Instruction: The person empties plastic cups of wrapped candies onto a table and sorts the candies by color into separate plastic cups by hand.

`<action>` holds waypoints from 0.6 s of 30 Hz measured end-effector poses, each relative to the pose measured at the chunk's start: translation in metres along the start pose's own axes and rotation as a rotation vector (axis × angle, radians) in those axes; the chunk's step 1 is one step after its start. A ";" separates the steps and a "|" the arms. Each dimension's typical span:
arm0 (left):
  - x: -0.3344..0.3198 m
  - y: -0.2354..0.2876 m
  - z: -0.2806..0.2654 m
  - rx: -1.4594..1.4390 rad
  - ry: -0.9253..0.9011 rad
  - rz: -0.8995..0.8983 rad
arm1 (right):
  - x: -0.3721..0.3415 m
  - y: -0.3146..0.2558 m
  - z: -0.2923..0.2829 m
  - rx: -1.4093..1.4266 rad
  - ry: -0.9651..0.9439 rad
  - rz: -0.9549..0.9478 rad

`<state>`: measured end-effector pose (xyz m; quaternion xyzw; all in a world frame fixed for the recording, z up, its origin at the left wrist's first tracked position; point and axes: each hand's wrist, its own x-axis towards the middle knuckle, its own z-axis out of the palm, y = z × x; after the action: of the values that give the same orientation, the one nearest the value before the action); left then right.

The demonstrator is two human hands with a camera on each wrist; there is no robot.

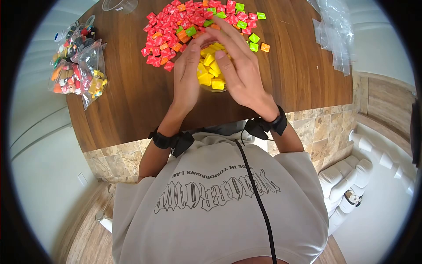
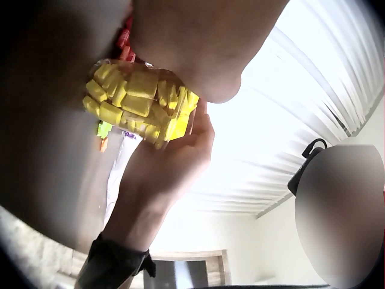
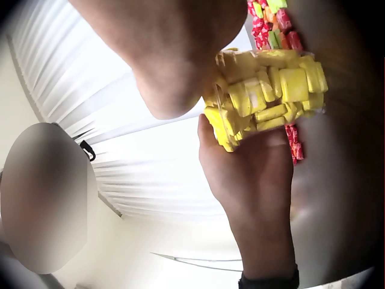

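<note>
A clear round tub (image 1: 218,90) heaped with yellow wrapped candies (image 1: 205,79) stands near the table's front edge. My left hand (image 1: 187,75) cups one side of it and my right hand (image 1: 244,72) the other, fingers curving round the far side. Both thumbs lie along the top, close to the candies. In the left wrist view the right hand (image 2: 174,165) wraps the tub's side; in the right wrist view the left hand (image 3: 249,174) does the same. Yellow candies (image 3: 293,84) show through the clear wall. Just beyond the fingertips spreads a pile of red candies (image 1: 165,22).
Green candies (image 1: 253,46) and orange candies (image 1: 265,47) are scattered among and beside the red ones. Clear bags of small figures (image 1: 66,81) lie at the left, flat clear plastic bags (image 1: 334,39) at the right. Another clear tub (image 1: 119,5) stands at the back left.
</note>
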<state>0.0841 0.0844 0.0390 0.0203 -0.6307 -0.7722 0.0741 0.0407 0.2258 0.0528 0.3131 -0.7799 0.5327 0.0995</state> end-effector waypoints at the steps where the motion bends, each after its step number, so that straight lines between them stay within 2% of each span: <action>1: -0.001 0.000 0.001 -0.010 0.028 -0.052 | 0.002 -0.002 0.001 0.000 0.000 0.000; 5: -0.002 -0.002 0.000 -0.028 0.053 -0.104 | 0.003 -0.004 0.002 0.058 -0.011 0.068; 7: 0.000 -0.007 -0.003 -0.055 0.021 -0.037 | 0.002 0.002 0.000 0.124 0.011 0.100; 9: 0.002 -0.008 -0.006 -0.035 -0.011 -0.001 | 0.002 0.015 -0.005 0.278 0.168 0.174; 10: 0.003 -0.008 -0.007 -0.012 -0.044 0.036 | 0.004 0.019 -0.012 0.277 0.169 0.176; 12: 0.005 -0.008 -0.009 -0.019 -0.072 0.051 | 0.009 0.026 -0.030 0.033 0.086 0.398; 13: 0.006 -0.009 -0.009 -0.026 -0.099 0.069 | 0.012 0.042 -0.031 0.038 0.098 0.308; 14: 0.007 -0.011 -0.009 -0.027 -0.102 0.067 | 0.011 0.051 -0.037 0.036 0.100 0.310; 16: 0.008 -0.015 -0.008 0.009 -0.131 0.097 | 0.014 0.057 -0.046 -0.270 -0.208 0.249; 18: 0.009 -0.015 -0.007 -0.013 -0.123 0.077 | 0.012 0.067 -0.041 -0.333 -0.197 0.186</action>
<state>0.0746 0.0792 0.0232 -0.0522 -0.6294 -0.7726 0.0650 -0.0156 0.2738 0.0245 0.2696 -0.8887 0.3701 0.0233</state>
